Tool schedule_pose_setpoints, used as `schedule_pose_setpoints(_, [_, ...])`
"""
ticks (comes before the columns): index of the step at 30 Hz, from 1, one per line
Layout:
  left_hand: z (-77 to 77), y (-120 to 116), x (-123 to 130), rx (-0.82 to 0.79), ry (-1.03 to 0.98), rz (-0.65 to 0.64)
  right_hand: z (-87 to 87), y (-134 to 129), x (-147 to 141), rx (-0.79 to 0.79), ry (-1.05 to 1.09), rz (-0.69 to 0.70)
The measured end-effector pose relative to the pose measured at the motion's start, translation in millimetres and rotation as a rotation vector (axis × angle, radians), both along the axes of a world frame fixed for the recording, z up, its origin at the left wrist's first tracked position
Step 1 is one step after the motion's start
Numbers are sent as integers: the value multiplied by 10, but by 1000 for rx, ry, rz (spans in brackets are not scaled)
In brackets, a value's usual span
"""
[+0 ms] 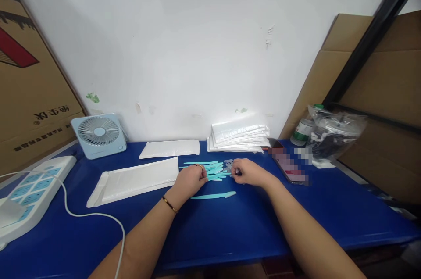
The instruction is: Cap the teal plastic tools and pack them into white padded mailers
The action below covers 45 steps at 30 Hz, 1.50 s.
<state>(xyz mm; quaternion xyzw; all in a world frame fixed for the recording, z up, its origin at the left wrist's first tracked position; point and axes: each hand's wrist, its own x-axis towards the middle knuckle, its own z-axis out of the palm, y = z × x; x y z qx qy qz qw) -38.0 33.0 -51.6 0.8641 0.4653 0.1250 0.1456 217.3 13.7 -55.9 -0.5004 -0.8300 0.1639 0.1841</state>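
Observation:
Several turquoise plastic sticks (215,167) lie in a pile on the blue table (230,235). My left hand (192,178) is closed at the left side of the pile, with its fingertips pinched on a turquoise stick. Across from it, my right hand (243,171) has its fingers curled together at the right end of the same stick. Small translucent grey pieces (227,165) lie beside my right fingertips. One separate turquoise stick (213,195) rests nearer the front, below both hands.
White padded packets (138,180) lie left, with a stack (240,132) by the wall. A fan (100,134), power strip (39,191) and white cable (95,214) are left. A phone (287,165), bottle (301,132) and clear bag (335,134) stand or lie right.

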Motion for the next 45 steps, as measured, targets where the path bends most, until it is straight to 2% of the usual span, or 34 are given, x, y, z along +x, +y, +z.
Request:
schedule_pose_setpoints(7, [24, 55, -43, -57, -72, 16, 83, -21, 124, -102, 262, -78])
schedule_pose_setpoints(17, [57, 34, -38, -67, -86, -37, 90, -58, -31, -119, 312, -3])
schedule_pose_setpoints(22, [61, 9, -40, -88, -75, -134, 109, -95, -102, -226, 321, 61])
schedule_pose_setpoints(25, [75, -13, -47, -130, -43, -177, 129, -94, -41, -266, 310, 69])
schedule_pose_setpoints(29, [77, 4, -61, -20, -19, -117, 119, -50, 189, -149, 199, 14])
schedule_pose_setpoints(33, [47, 47, -61, 53, 42, -88, 43, -5, 335, -185, 55, -33])
schedule_pose_setpoints(36, [28, 59, -51, 42, 43, -93, 14, 0, 304, -229, 70, -51])
schedule_pose_setpoints(40, [36, 59, -45, 55, 11, -108, 61, -30, 198, -309, 182, -46])
schedule_pose_setpoints(45, [44, 63, -50, 101, -20, -124, 159, -74, 84, -191, 224, 4])
